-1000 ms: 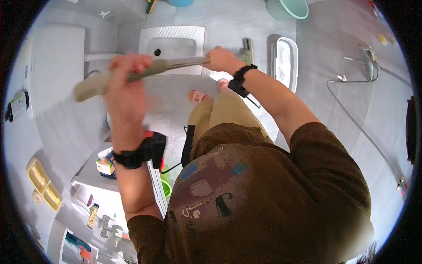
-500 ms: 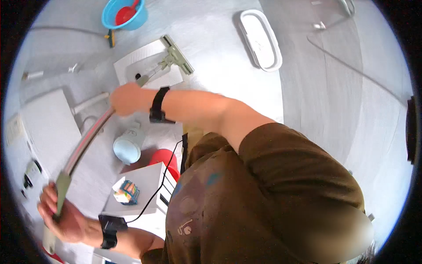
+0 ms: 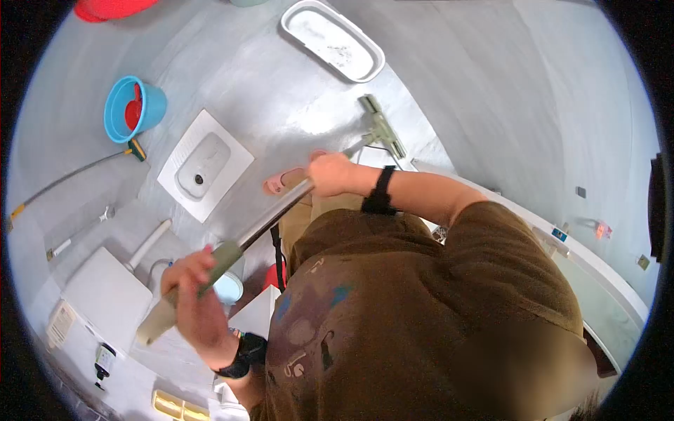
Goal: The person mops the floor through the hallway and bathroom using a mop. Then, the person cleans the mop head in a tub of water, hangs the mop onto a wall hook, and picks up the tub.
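Both my hands hold a long-handled mop with a metal pole (image 3: 277, 210) and a flat green bar head (image 3: 382, 126). My left hand (image 3: 195, 298) is wrapped round the green-and-beige grip at its upper end. Further down, my right hand (image 3: 333, 174) is closed round the pole near the head. The head is over the pale floor, below the white oblong basin (image 3: 372, 67), and apart from it. Whether it touches the floor I cannot tell. A white squat toilet (image 3: 165, 174) is set in the floor left of the pole. Beside my right hand shows a pink slipper (image 3: 275, 184).
A blue bucket (image 3: 160, 109) holding a red scoop (image 3: 133, 112) stands at the left, beside a long-handled brush (image 3: 136, 149). A white ledge (image 3: 597, 270) runs along the right. At lower left are a white box-like fixture (image 3: 105, 291) and a yellow tray (image 3: 179, 407).
The mop head has moved from over the squat toilet to the floor near the white basin. Both hands still hold the mop, and the view has turned.
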The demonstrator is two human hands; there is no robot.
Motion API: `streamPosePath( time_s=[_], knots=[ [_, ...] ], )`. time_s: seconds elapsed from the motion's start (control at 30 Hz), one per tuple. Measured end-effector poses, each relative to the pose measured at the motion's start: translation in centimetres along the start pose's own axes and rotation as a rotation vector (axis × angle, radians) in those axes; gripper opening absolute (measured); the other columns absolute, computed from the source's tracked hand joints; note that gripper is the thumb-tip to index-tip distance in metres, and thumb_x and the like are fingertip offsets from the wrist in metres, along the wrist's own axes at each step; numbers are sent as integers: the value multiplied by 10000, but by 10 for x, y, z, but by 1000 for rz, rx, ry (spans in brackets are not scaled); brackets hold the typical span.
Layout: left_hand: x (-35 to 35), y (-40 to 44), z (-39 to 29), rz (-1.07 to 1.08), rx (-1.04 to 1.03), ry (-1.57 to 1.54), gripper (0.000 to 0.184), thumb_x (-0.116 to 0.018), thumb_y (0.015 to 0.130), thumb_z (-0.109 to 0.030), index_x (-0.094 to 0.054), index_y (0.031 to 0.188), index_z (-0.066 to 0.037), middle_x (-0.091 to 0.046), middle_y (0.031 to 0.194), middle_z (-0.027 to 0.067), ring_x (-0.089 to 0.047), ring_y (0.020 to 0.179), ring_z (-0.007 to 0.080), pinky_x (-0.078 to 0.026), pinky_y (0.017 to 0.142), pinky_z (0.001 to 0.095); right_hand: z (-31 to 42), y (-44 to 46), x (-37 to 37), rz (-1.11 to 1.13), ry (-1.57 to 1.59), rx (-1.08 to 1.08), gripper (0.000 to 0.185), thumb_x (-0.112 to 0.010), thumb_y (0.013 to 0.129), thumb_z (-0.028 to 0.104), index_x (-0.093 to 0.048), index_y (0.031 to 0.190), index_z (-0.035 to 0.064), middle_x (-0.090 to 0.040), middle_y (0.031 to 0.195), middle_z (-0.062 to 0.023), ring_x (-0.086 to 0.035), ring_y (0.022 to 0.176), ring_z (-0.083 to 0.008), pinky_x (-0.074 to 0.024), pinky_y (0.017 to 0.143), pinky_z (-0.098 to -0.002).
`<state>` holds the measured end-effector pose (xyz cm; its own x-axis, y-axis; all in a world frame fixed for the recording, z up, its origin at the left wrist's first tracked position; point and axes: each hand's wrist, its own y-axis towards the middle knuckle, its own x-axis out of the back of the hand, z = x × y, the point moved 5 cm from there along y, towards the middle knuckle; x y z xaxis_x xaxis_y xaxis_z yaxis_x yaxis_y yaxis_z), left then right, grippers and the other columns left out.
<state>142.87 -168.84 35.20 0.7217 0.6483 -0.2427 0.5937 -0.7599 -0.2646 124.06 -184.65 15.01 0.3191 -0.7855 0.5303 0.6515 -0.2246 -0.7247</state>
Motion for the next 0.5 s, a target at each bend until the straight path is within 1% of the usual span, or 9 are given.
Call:
streamPosePath(
  time_s=[0.03, 0.07, 0.1, 0.2, 0.23, 0.3, 0.4, 0.43, 0.5],
  knots=[
    [-15, 4, 10, 10, 1, 4, 201, -580, 875, -217, -494, 783, -61, -509, 782, 61, -544, 894, 259, -364, 977, 482, -27, -8, -10, -71, 10, -31, 242, -550, 785, 262, -685, 910, 106, -674, 918, -133, -645, 890, -323, -512, 745, -440],
    [-34, 7, 23, 124, 17, -2, 180, -599, 864, -203, -506, 802, -61, -530, 811, 69, -547, 930, 269, -364, 980, 476, -55, -14, -18, -145, 17, -61, 244, -535, 792, 266, -684, 919, 120, -672, 930, -131, -643, 893, -322, -511, 747, -447],
    [-52, 9, 35, 236, 35, -8, 163, -617, 854, -188, -519, 822, -61, -552, 839, 77, -551, 967, 278, -364, 984, 471, -71, -27, -14, -140, 24, -78, 249, -521, 795, 267, -684, 913, 120, -671, 928, -137, -642, 893, -324, -509, 756, -447],
    [-95, 15, 72, 368, 82, -16, 118, -628, 841, -127, -534, 839, -54, -572, 884, 85, -549, 1019, 279, -371, 983, 445, -139, -31, -33, -177, -33, -160, 177, -543, 771, 259, -640, 811, 117, -662, 858, -144, -630, 858, -342, -510, 736, -435],
    [-104, 17, 86, 361, 85, -10, 118, -628, 841, -127, -534, 839, -54, -572, 884, 85, -549, 1019, 279, -371, 983, 445, -152, -35, -31, -172, -29, -151, 177, -543, 771, 259, -640, 811, 117, -662, 858, -144, -630, 858, -342, -510, 736, -435],
    [-123, 20, 109, 508, 107, 20, 69, -602, 855, -74, -542, 841, -44, -583, 921, 87, -546, 1048, 273, -378, 977, 415, -172, -36, -26, -178, -2, -228, 258, -510, 804, 294, -677, 904, 126, -670, 933, -128, -630, 920, -322, -499, 796, -435],
    [-120, 21, 115, 415, 164, 44, 59, -572, 882, -69, -546, 837, -40, -582, 930, 80, -542, 1051, 262, -383, 974, 398, -172, -17, -32, -134, -11, -236, 259, -524, 805, 299, -678, 910, 118, -672, 939, -119, -625, 935, -315, -502, 791, -433],
    [-111, 21, 116, 410, 160, 44, 59, -572, 882, -69, -546, 837, -40, -582, 930, 80, -542, 1051, 262, -383, 974, 398, -168, -8, -35, -136, -15, -231, 259, -524, 805, 299, -678, 910, 118, -672, 939, -119, -625, 935, -315, -502, 791, -433],
    [-74, 17, 117, 274, 158, 11, 47, -549, 895, -55, -547, 850, -44, -582, 938, 79, -540, 1046, 257, -373, 984, 403, -143, 13, -45, -111, -60, -155, 237, -535, 807, 276, -683, 930, 137, -672, 957, -111, -619, 954, -305, -499, 806, -428]
  ],
)
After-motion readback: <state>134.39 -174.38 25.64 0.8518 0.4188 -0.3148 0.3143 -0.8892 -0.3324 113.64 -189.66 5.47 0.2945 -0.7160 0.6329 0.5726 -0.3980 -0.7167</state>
